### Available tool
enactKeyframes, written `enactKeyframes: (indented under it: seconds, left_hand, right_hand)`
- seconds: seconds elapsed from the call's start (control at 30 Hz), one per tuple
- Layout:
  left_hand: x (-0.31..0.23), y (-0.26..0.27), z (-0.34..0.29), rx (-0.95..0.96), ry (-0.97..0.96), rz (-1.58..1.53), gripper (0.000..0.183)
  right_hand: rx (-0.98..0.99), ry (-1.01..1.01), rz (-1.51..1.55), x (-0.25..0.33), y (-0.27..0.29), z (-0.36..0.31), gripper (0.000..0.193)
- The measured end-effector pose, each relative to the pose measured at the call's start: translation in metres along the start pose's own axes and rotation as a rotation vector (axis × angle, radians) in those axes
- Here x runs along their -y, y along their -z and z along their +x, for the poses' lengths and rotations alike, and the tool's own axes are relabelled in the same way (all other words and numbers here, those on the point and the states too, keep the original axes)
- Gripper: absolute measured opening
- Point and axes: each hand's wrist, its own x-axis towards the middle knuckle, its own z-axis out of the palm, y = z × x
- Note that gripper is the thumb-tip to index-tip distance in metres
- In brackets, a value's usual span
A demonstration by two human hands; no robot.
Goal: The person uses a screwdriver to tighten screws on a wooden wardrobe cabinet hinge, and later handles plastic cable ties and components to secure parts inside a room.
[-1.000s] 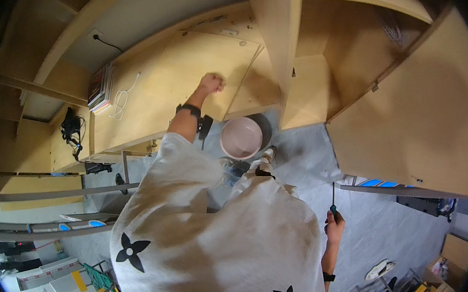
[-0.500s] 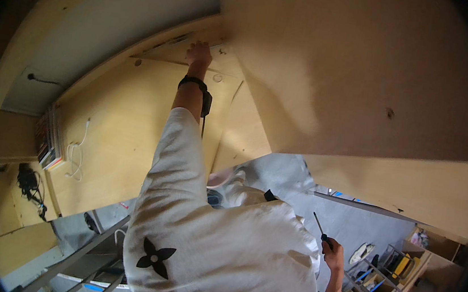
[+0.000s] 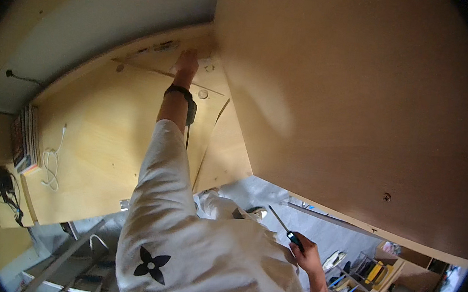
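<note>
My left arm stretches far forward over a pale wooden desktop (image 3: 98,132). At its far corner, my left hand (image 3: 187,62) is down against the wood, fingers bunched; what they hold, if anything, is too small and dim to make out. A few small bits (image 3: 210,68), perhaps screws, lie just right of it. On the left is a dark little heap or slot (image 3: 166,46), unclear in kind. Lower right, my right hand (image 3: 307,255) is closed round the dark handle of a screwdriver (image 3: 280,219), whose shaft points up and left.
A large upright wooden panel (image 3: 353,101) fills the right side. Books (image 3: 28,138), a white cable (image 3: 51,166) and black cables (image 3: 8,190) are at the left. Metal rails (image 3: 72,249) stand lower left. A frame with a yellow item (image 3: 378,272) stands on the floor lower right.
My view has shifted, so the panel fills more of the right side. My right hand with the screwdriver appears further left, closer to my body. My left hand stays at the far corner.
</note>
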Motion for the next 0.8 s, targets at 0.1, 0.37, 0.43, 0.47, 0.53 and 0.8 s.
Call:
enactKeyframes:
  seconds: [0.1,0.37,0.43,0.47,0.53,0.8]
  left_hand:
    - [-0.012,0.042,-0.009,0.069,0.065,-0.167,0.02]
    - [0.063,0.118,-0.243,-0.064,0.528,-0.966,0.018]
    - [0.036,0.158,-0.308,-0.012,0.701,-1.495,0.015]
    - [0.026,0.182,-0.342,0.003,0.778,-1.62,0.015]
    - [0.029,0.195,-0.416,0.055,0.787,-1.743,0.02]
    - [-0.009,0.241,-0.513,0.291,0.924,-1.959,0.032]
  right_hand:
    - [0.087,0.211,-0.037,0.024,-0.013,0.047,0.04]
    - [-0.07,0.747,-0.341,0.089,-0.159,0.23,0.048]
    - [-0.198,0.791,-0.343,0.1,-0.192,0.267,0.046]
    - [-0.327,0.902,-0.271,0.108,-0.203,0.276,0.046]
    - [-0.284,0.875,-0.283,0.131,-0.216,0.286,0.046]
    - [-0.589,0.937,-0.395,0.183,-0.222,0.274,0.038]
